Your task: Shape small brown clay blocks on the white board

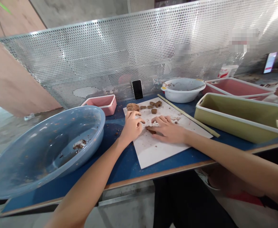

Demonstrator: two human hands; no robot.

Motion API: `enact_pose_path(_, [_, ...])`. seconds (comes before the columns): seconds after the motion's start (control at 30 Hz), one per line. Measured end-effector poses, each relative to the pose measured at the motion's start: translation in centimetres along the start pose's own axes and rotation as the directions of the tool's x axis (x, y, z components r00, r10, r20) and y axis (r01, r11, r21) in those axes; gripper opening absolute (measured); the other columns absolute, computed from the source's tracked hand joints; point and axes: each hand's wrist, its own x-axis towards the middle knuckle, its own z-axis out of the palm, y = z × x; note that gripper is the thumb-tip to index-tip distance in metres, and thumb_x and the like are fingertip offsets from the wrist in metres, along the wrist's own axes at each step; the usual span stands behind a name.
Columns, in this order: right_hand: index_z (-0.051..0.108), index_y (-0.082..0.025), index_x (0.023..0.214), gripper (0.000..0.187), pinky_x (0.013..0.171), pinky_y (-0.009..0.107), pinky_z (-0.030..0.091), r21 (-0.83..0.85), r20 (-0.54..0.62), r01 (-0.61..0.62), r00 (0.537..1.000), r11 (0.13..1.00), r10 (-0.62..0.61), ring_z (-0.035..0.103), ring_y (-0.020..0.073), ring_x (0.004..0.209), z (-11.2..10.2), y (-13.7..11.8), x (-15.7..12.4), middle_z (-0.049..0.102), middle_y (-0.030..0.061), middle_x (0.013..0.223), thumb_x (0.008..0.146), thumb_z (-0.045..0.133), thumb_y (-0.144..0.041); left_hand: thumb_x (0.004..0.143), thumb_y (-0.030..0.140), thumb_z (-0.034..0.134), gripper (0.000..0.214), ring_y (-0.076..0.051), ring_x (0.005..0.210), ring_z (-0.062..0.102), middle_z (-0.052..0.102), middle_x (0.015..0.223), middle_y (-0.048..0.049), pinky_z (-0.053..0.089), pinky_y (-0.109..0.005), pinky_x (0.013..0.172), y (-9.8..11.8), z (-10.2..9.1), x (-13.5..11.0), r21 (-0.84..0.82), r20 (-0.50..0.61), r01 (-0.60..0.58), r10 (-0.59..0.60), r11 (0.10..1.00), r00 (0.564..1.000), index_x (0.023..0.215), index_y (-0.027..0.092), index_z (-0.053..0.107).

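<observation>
A flat brown piece of clay [150, 129] lies on the white board [150, 155]. My right hand [168, 129] rests over it, with the clay between its thumb and bent fingers. My left hand [132, 125] hovers at or touches the board's left edge, fingers curved and apart, with nothing seen in them. Beyond that hand sits a larger lump of clay [132, 107]. Several small clay pieces [154, 111] are scattered toward the back of the board, along with crumbs.
A big blue basin [91, 115] stands left. Behind are a small pink bin [110, 106], an upright phone [137, 89] and a white basin [184, 95]. A pale stick [188, 116] lies along the board's right side, beside a green bin [224, 122]. A perforated metal screen [93, 53] closes the back.
</observation>
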Motion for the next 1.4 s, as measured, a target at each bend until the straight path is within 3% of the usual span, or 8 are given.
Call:
enact_pose_path(0.17, [0.081, -0.03, 0.147, 0.056, 0.112, 0.062, 0.042, 0.015, -0.01, -0.021, 1.0, 1.0, 0.021, 0.052, 0.0399, 0.135, -0.1, 0.0, 0.0, 0.06, 0.0187, 0.144, 0.123, 0.037, -0.055, 0.091, 0.0, 0.055, 0.041, -0.034, 0.134, 0.056, 0.072, 0.135, -0.0115, 0.049, -0.062, 0.125, 0.0, -0.1, 0.0, 0.004, 0.012, 0.003, -0.003, 1.0, 1.0, 0.092, 0.024, 0.088])
enact_pose_path(0.3, [0.072, -0.03, 0.16, 0.058, 0.11, 0.062, 0.042, -0.004, 0.022, 0.013, 1.0, 1.0, -0.013, 0.051, 0.0411, 0.134, -0.1, -0.2, 0.0, 0.058, 0.0201, 0.148, 0.122, 0.036, -0.058, 0.09, 0.0, 0.056, 0.04, -0.034, 0.135, 0.056, 0.071, 0.135, -0.0119, 0.049, -0.061, 0.126, 0.0, -0.1, 0.0, 0.001, 0.016, 0.0, 0.0, 1.0, 1.0, 0.093, 0.023, 0.088])
enact_pose_path(0.53, [0.075, -0.029, 0.155, 0.062, 0.111, 0.062, 0.041, 0.006, 0.025, 0.017, 1.0, 1.0, -0.017, 0.05, 0.0418, 0.136, -0.1, -0.3, 0.1, 0.057, 0.0204, 0.15, 0.123, 0.032, -0.06, 0.09, 0.0, 0.056, 0.04, -0.034, 0.135, 0.057, 0.072, 0.135, -0.0117, 0.048, -0.061, 0.127, -0.1, -0.1, 0.0, 0.002, 0.019, -0.001, 0.001, 1.0, 1.0, 0.094, 0.023, 0.089])
enact_pose_path(0.77, [0.083, -0.03, 0.14, 0.061, 0.117, 0.065, 0.039, 0.066, -0.009, -0.126, 0.992, 0.99, 0.127, 0.052, 0.0418, 0.138, -0.4, -0.4, 0.3, 0.06, 0.0188, 0.15, 0.122, 0.032, -0.059, 0.091, 0.0, 0.056, 0.04, -0.035, 0.134, 0.057, 0.072, 0.134, -0.012, 0.049, -0.062, 0.126, -0.1, 0.0, 0.0, 0.004, 0.032, 0.006, -0.006, 1.0, 0.999, 0.092, 0.023, 0.089])
enact_pose_path(0.87, [0.076, -0.031, 0.152, 0.061, 0.123, 0.067, 0.037, 0.157, 0.0, -0.193, 0.981, 0.969, 0.195, 0.051, 0.042, 0.143, -0.4, -0.3, 0.6, 0.058, 0.0188, 0.151, 0.121, 0.034, -0.061, 0.091, 0.0, 0.056, 0.04, -0.035, 0.134, 0.056, 0.072, 0.134, -0.0117, 0.049, -0.062, 0.126, 0.0, -0.1, 0.0, 0.003, 0.039, 0.009, -0.01, 1.0, 0.999, 0.094, 0.023, 0.089])
enact_pose_path(1.07, [0.073, -0.033, 0.151, 0.06, 0.123, 0.071, 0.037, 0.231, 0.126, -0.215, 0.974, 0.949, 0.19, 0.05, 0.0433, 0.142, -0.3, -0.1, 1.2, 0.057, 0.0176, 0.148, 0.117, 0.041, -0.07, 0.09, 0.0, 0.057, 0.04, -0.034, 0.133, 0.056, 0.072, 0.133, -0.0114, 0.049, -0.063, 0.126, -0.1, 0.0, 0.0, -0.001, 0.039, 0.011, -0.011, 1.0, 0.999, 0.093, 0.023, 0.089])
enact_pose_path(1.27, [0.069, -0.032, 0.154, 0.064, 0.127, 0.074, 0.031, 0.223, 0.121, -0.206, 0.976, 0.953, 0.182, 0.045, 0.0471, 0.152, 0.1, 0.4, 1.1, 0.054, 0.0189, 0.158, 0.109, 0.056, -0.075, 0.089, 0.0, 0.057, 0.039, -0.034, 0.133, 0.057, 0.072, 0.133, -0.0114, 0.049, -0.062, 0.126, -0.3, 0.2, 0.0, -0.001, 0.033, 0.004, -0.003, 1.0, 0.999, 0.093, 0.023, 0.089])
enact_pose_path(1.4, [0.068, -0.03, 0.154, 0.06, 0.128, 0.072, 0.031, 0.221, 0.102, -0.219, 0.974, 0.95, 0.201, 0.044, 0.0474, 0.154, 0.1, 0.5, 1.1, 0.052, 0.0185, 0.159, 0.102, 0.069, -0.061, 0.091, 0.0, 0.057, 0.039, -0.034, 0.133, 0.057, 0.072, 0.133, -0.0114, 0.049, -0.062, 0.125, -0.2, 0.2, 0.0, 0.001, 0.024, 0.0, 0.0, 1.0, 1.0, 0.093, 0.023, 0.089])
